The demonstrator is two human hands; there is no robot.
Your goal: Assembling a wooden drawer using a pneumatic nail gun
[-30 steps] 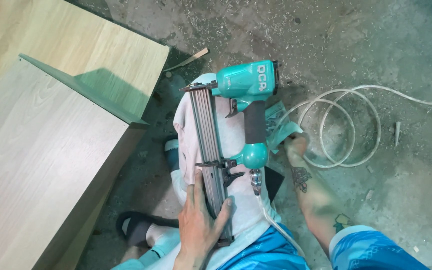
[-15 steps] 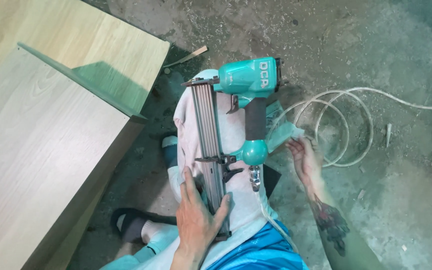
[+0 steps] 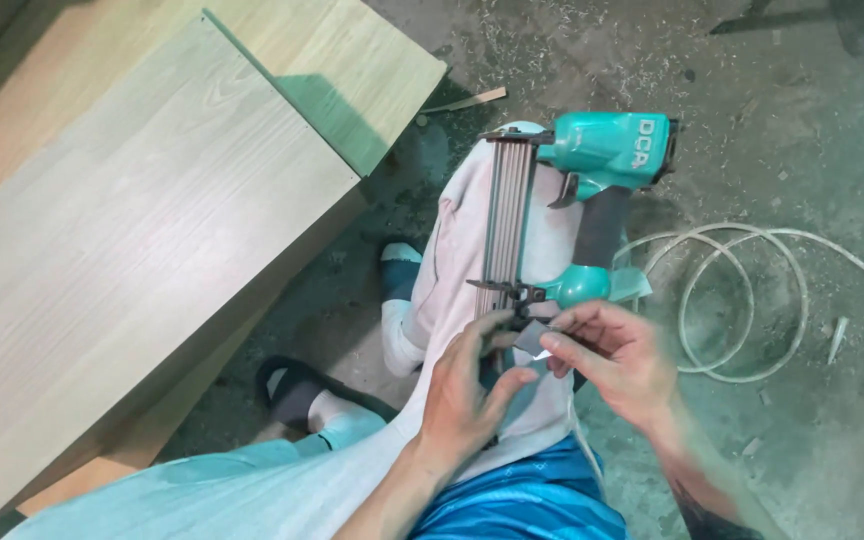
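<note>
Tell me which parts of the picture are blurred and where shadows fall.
Head view: the right hand and its forearm are motion-blurred; the left hand is slightly soft; the teal nail gun is sharp; the upright wooden panel casts a shadow on the board behind.

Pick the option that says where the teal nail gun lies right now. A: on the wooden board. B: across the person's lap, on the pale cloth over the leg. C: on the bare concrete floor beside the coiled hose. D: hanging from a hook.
B: the nail gun rests on the pale cloth over the leg, with the left hand and right hand at its rear end.
</note>
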